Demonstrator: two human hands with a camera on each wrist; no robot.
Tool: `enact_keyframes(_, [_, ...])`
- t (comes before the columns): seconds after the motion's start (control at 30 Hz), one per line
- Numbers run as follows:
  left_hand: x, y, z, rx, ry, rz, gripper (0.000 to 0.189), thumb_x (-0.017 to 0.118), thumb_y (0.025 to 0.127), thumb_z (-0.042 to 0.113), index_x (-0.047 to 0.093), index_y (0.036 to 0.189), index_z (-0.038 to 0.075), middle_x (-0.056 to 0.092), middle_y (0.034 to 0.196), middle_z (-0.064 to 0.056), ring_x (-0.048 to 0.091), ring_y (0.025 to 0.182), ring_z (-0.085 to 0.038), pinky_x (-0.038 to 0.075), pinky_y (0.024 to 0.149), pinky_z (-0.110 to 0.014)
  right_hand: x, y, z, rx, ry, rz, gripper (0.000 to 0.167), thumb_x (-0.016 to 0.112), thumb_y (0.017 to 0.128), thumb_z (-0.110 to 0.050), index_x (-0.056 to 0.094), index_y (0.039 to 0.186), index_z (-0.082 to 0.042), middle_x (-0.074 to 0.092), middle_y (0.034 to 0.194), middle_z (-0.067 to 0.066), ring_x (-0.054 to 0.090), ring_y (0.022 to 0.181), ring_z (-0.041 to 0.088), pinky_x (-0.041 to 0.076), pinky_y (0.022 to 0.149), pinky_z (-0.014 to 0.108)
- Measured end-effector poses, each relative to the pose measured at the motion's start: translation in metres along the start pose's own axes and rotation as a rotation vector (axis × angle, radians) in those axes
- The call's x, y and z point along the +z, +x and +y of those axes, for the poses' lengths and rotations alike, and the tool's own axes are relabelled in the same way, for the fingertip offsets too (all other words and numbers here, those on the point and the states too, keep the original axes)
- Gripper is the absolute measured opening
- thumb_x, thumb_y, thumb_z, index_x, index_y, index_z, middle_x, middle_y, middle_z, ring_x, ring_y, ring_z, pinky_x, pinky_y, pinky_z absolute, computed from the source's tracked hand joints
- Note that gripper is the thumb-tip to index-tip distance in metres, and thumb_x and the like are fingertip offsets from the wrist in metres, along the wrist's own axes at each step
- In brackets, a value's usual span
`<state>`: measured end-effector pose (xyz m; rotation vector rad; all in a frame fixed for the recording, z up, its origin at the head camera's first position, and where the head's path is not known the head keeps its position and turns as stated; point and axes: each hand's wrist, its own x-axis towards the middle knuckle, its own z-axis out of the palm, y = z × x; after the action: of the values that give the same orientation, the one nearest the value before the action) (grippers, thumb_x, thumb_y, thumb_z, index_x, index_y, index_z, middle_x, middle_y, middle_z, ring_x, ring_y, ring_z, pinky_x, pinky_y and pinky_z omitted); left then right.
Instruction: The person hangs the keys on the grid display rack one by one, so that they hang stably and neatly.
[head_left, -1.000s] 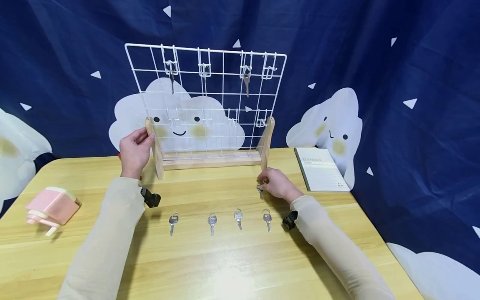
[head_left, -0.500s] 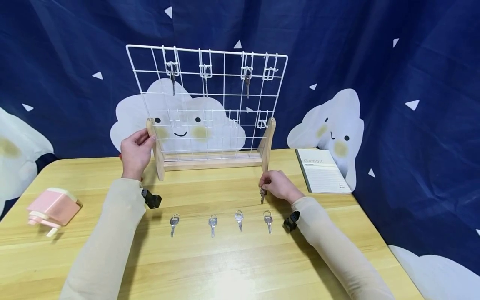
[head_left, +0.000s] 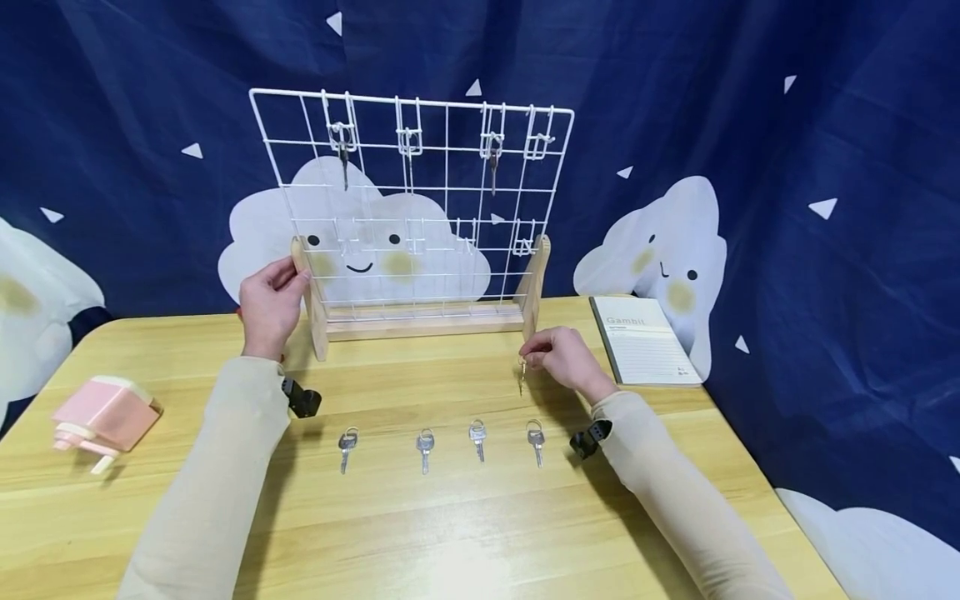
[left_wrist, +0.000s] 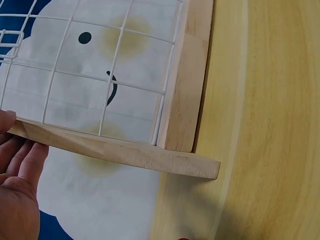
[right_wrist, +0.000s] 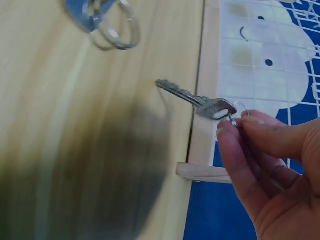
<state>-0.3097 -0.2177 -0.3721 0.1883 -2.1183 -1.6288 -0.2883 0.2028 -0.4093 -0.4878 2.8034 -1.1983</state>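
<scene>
Fingers (right_wrist: 240,167) of the right hand (head_left: 567,358) pinch a key (right_wrist: 190,98) by its ring (right_wrist: 232,120), and from the right wrist I see the blade pointing toward 10 o'clock. On my head view, taking the middle of the white grid (head_left: 446,189) as the dial's centre, that key hangs at 5 o'clock, just in front of the right upright (head_left: 535,283). I find the left hand (head_left: 270,310) at 8 o'clock, gripping the left upright (head_left: 312,304); its wrist view shows me the thumb on one face and the fingers against the other. Three hung keys (head_left: 493,162) dangle on the grid at 10, 12 and 2. Down at 6 o'clock, four loose keys (head_left: 425,450) lie apart in a rough row on the table (head_left: 360,533); one shows blurred at 11 o'clock in the right wrist view. I have a notebook (head_left: 647,342) at 4 and a pink box (head_left: 112,412) farther out at 8, beyond the left sleeve (head_left: 217,450). Behind it all I see a blue curtain (head_left: 675,83).
</scene>
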Motion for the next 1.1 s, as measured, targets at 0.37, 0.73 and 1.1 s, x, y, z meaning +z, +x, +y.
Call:
enact_keyframes(0.37, [0.0, 0.0, -0.001, -0.014, 0.008, 0.002, 0.039, 0.064, 0.097, 0.013, 0.059, 0.134, 0.0, 0.06, 0.131, -0.017, 0.058, 0.12, -0.022, 0.05, 0.095, -0.024, -0.012, -0.003, -0.022, 0.003, 0.073, 0.028, 0.011, 0.068, 0.089, 0.005, 0.075, 0.096, 0.001, 0.073, 0.088, 0.008, 0.069, 0.075, 0.02, 0.058, 0.07, 0.032])
enact_keyframes(0.73, [-0.001, -0.001, 0.0, -0.029, 0.012, 0.002, 0.039, 0.063, 0.097, 0.014, 0.059, 0.135, 0.002, 0.059, 0.132, -0.018, 0.058, 0.12, -0.021, 0.049, 0.096, -0.025, -0.04, -0.004, -0.06, -0.048, 0.223, 0.16, 0.007, 0.069, 0.088, 0.006, 0.074, 0.093, 0.006, 0.072, 0.085, 0.014, 0.07, 0.076, 0.026, 0.059, 0.071, 0.029])
enact_keyframes(1.1, [-0.001, -0.001, 0.001, -0.041, 0.026, 0.006, 0.04, 0.062, 0.098, 0.015, 0.058, 0.136, 0.002, 0.059, 0.132, -0.016, 0.058, 0.12, -0.019, 0.049, 0.096, -0.023, -0.058, 0.002, -0.081, -0.079, 0.229, 0.264, 0.008, 0.07, 0.089, 0.003, 0.074, 0.096, 0.005, 0.072, 0.091, 0.015, 0.07, 0.076, 0.02, 0.058, 0.077, 0.028])
